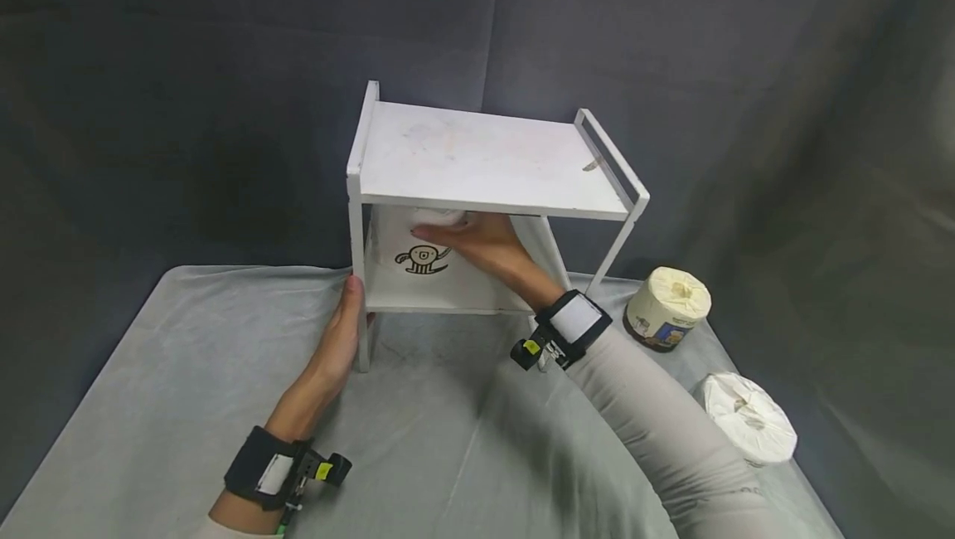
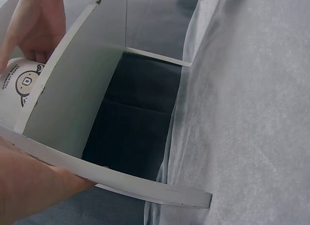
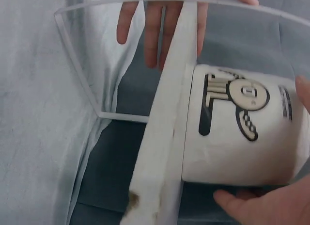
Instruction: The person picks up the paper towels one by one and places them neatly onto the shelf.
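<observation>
In the head view a small white two-tier shelf rack (image 1: 477,157) stands on the cloth-covered table. A wrapped toilet roll (image 1: 423,259) with a printed cartoon figure is on its lower shelf, towards the left side. My right hand (image 1: 488,253) reaches under the top board and holds the roll, thumb on one side and fingers on another; some fingers are hidden. My left hand (image 1: 345,332) grips the rack's left front leg, thumb outside. Its fingers (image 3: 152,36) reach past the side bar, below the lower shelf, in the right wrist view.
Two more wrapped toilet rolls are at the table's right side: a yellowish one (image 1: 667,307) behind and a white one (image 1: 748,417) nearer me. Grey cloth (image 1: 186,373) covers the table, and a dark curtain (image 1: 224,108) hangs behind the rack.
</observation>
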The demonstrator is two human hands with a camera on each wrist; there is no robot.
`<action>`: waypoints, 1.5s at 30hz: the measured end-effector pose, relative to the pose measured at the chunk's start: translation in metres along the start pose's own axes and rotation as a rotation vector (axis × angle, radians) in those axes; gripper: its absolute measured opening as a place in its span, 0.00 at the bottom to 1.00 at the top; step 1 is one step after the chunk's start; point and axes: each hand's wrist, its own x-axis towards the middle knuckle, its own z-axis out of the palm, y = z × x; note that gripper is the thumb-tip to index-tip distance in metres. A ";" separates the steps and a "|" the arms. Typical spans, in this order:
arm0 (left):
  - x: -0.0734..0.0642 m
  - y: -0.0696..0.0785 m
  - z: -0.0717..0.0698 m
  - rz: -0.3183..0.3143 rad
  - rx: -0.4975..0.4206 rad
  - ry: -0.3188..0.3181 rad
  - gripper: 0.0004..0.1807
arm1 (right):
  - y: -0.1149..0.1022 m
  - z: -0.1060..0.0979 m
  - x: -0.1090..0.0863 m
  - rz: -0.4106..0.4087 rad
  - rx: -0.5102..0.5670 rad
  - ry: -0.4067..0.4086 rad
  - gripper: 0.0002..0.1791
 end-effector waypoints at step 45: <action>0.001 0.000 -0.001 -0.011 -0.022 -0.002 0.41 | 0.010 0.005 0.011 -0.025 0.024 -0.080 0.46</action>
